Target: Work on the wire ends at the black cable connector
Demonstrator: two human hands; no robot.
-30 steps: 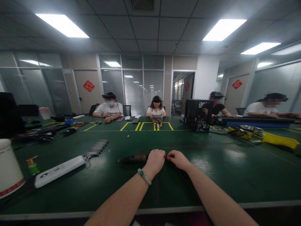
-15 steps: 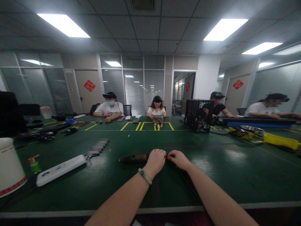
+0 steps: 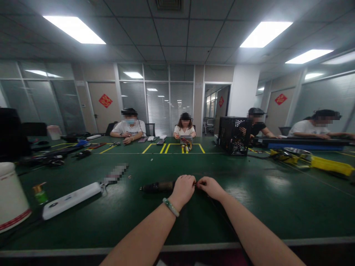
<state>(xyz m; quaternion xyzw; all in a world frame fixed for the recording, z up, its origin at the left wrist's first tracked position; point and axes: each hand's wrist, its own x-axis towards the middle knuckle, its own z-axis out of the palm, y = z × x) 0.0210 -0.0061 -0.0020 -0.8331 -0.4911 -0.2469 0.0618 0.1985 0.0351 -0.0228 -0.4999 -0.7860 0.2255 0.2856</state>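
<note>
A dark, tube-shaped electric screwdriver (image 3: 159,187) lies on the green table, its narrow tip pointing left. My left hand (image 3: 183,189) is wrapped over its rear end and covers that part. Close beside it, my right hand (image 3: 209,186) pinches at the tail of the tool, fingertips nearly touching the left hand's. A thin black cord (image 3: 222,211) runs from under the right hand along the right forearm to the table's near edge. Exactly where the cord meets the tool is hidden by my fingers.
Left stand a white power strip (image 3: 73,200), a small green bottle (image 3: 40,194) and a white canister (image 3: 12,197). A black computer case (image 3: 234,136) and yellow tray (image 3: 331,165) are to the right. Several people sit across the table (image 3: 277,210).
Both hands and the screwdriver stay almost where they were; only a slight shift of the fingers shows.
</note>
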